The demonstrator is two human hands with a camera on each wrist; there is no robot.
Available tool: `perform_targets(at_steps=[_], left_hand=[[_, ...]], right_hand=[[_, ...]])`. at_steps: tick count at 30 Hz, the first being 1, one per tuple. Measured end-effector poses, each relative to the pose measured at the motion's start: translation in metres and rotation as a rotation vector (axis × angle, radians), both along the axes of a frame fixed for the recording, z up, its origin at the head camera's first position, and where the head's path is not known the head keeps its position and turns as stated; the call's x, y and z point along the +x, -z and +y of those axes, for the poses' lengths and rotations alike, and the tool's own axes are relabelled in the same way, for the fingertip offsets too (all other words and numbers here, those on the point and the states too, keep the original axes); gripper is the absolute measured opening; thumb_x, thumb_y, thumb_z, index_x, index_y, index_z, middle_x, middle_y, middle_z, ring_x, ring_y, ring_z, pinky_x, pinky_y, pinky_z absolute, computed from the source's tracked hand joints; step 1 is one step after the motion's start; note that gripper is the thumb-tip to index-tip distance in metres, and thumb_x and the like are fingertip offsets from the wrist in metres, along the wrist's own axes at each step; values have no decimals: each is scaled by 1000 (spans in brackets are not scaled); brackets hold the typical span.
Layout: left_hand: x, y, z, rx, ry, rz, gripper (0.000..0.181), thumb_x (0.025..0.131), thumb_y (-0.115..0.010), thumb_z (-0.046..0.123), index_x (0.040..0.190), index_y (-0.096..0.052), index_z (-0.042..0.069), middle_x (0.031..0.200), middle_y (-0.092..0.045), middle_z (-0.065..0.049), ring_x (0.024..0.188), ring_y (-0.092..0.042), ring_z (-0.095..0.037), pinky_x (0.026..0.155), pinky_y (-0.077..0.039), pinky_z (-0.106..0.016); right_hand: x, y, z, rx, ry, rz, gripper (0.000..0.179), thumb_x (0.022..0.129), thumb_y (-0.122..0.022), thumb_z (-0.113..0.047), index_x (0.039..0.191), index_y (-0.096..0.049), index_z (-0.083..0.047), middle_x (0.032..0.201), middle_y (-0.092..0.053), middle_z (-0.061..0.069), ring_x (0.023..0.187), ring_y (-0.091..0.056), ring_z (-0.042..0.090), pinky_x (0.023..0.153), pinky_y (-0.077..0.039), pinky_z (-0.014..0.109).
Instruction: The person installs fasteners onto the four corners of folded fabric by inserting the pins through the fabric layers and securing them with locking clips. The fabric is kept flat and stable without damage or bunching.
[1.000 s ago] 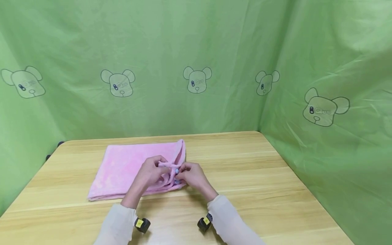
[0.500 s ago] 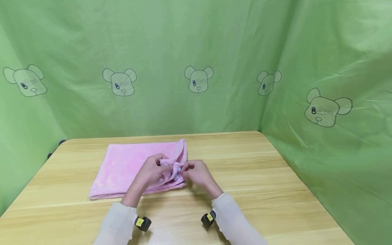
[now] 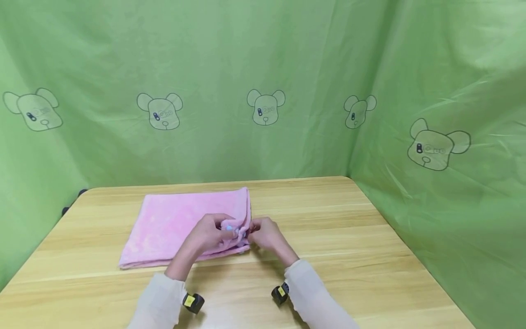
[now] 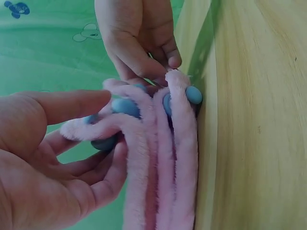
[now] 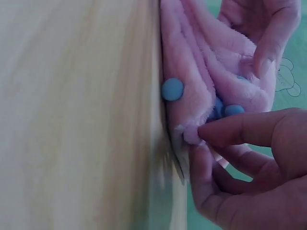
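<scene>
A folded pink plush cloth lies on the table, its right edge gathered in layers at the near corner. Small blue balls sit along these layers. My left hand pinches a raised fold of the edge between thumb and fingers, a ball close to the fingertips in the left wrist view. From the right side, my right hand pinches a lower layer at the edge. In the right wrist view its thumb and finger hold the cloth's tip, with a blue ball close by.
The wooden table extends to the right of the cloth and in front of it. A green curtain with mouse-like drawings stands behind the table and along both sides. Each wrist bears a black camera.
The raised fold in my left hand has tipped leftward, showing a blue ball on it. The gap at the cloth's far right corner has narrowed. My right hand has shifted slightly right.
</scene>
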State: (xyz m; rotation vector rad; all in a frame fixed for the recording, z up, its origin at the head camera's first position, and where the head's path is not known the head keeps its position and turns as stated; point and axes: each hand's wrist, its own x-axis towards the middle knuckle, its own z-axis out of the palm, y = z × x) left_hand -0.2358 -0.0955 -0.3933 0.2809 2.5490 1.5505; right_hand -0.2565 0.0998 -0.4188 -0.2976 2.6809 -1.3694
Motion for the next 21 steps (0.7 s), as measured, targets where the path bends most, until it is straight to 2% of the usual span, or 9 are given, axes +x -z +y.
perform_targets(at_steps=[4,8,11,13,17,21], left_hand=[[4,-3,4,-79,37,41,29,86,-78,15,116,-75,12,103,-76,-5,91,-67,-17,86,-56,-38],[7,-7,8,-152,60,109,27,99,-64,23,122,-72,11,106,-76,-7,95,-70,-22,92,-55,-46],[9,-11,11,-197,47,166,28,105,-50,22,118,-70,7,105,-75,-10,95,-70,-25,93,-55,-49],[10,-12,13,-203,27,174,27,104,-47,17,112,-70,5,101,-74,-11,92,-70,-25,91,-55,-49],[12,-13,16,-181,30,179,19,97,-56,7,103,-74,5,99,-75,-9,90,-68,-22,85,-56,-44],[13,-10,18,-164,42,176,10,90,-69,6,95,-77,10,100,-77,-6,91,-71,-20,84,-57,-40]], right_hand=[[1,-7,2,27,16,-4,9,83,-63,1,87,-71,-1,79,-70,12,63,-59,15,57,-51,25],[1,-14,5,-86,50,-55,17,96,-59,-9,100,-67,6,88,-71,22,70,-69,25,66,-61,36],[0,-17,6,-184,37,-128,21,96,-62,-12,103,-61,7,91,-70,22,73,-72,28,69,-63,37],[0,-17,7,-213,14,-159,21,92,-67,-8,104,-60,8,90,-70,21,71,-71,26,69,-63,36],[-3,-12,8,-186,-21,-171,20,84,-67,3,102,-60,9,83,-69,17,66,-69,21,66,-62,34],[-4,-8,7,-104,-21,-142,13,84,-64,6,96,-60,8,75,-65,12,62,-67,18,64,-62,33]])
